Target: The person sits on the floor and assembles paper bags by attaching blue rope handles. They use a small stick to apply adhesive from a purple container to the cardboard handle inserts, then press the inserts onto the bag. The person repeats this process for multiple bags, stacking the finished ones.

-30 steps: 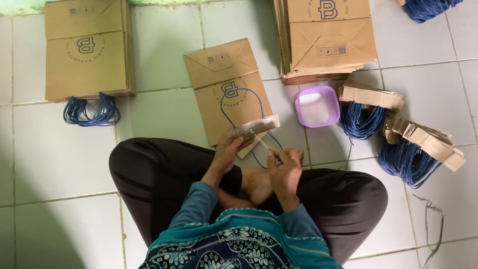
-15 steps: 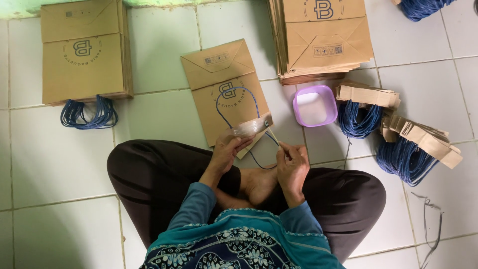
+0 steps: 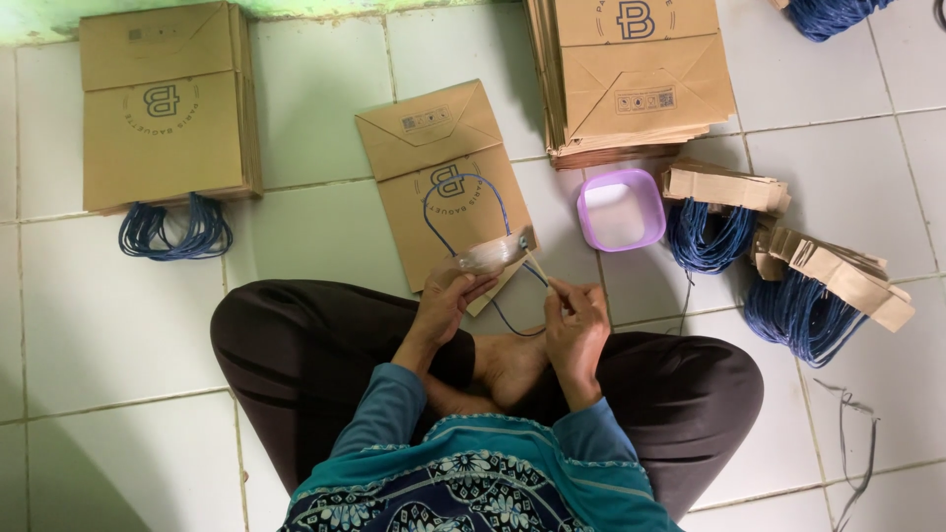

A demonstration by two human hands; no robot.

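Head view: the left hand (image 3: 448,300) is clamped on a paper strip (image 3: 493,258) at the near edge of the brown bag (image 3: 443,182) lying on the floor (image 3: 315,108). The right hand (image 3: 576,325) pinches a thin stick (image 3: 539,266) touching the strip. A purple tub (image 3: 621,210) sits just right.

The lower edge of the flat bag (image 3: 443,187) is covered by the left hand (image 3: 445,300) and a blurred strip (image 3: 490,256), whose make cannot be told. The stick (image 3: 541,269) in the right hand (image 3: 576,320) is too thin to identify. The top stack (image 3: 636,69) and a cord bundle (image 3: 823,15) are cut off by the upper edge. The person's torso is cut off below.
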